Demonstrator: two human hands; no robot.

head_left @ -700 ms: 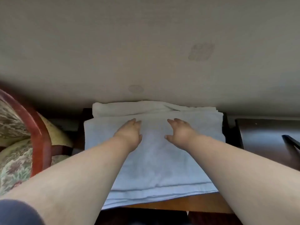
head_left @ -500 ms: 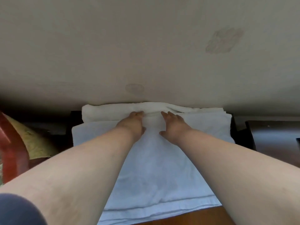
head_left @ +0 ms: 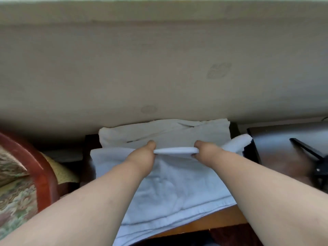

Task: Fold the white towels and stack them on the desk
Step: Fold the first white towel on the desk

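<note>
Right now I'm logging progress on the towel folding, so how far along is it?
Done: one folded towel lies at the back of the desk, by the wall. In hand: the left hand and right hand grip the far edge of the spread towel and lift it, with the fold only begun. Left: finish that fold and stack it. Whether more towels remain isn't visible.

We are looking at what appears to be a lived-in room of a home or guest lodging. A beige papered wall [head_left: 159, 68] is running behind a wooden desk [head_left: 213, 222], white towels [head_left: 168, 132] are lying folded against that wall, and an upholstered chair [head_left: 19, 189] with a floral cover and a red-brown wooden frame is standing at the left. A dark side cabinet [head_left: 284, 150] is sitting to the right.
</note>
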